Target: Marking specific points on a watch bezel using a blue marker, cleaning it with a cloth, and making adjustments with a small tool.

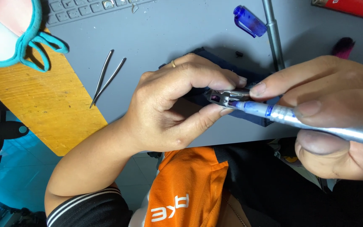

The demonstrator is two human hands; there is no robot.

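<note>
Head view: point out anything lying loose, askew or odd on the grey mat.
The blue pen cap lies off on its own near the top of the grey mat, apart from the silver pen in the right hand. The tweezers lie splayed beside the left hand. Nothing looks spilled or broken.

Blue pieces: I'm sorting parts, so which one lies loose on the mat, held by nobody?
The translucent blue cap near the top edge lies free; the blue-tipped silver pen is in the right hand.

My left hand (177, 105) hides most of the small metal part (225, 97). Right of it, my pen tool (316, 122) and right hand (337, 113) run off the picture's edge.
</note>
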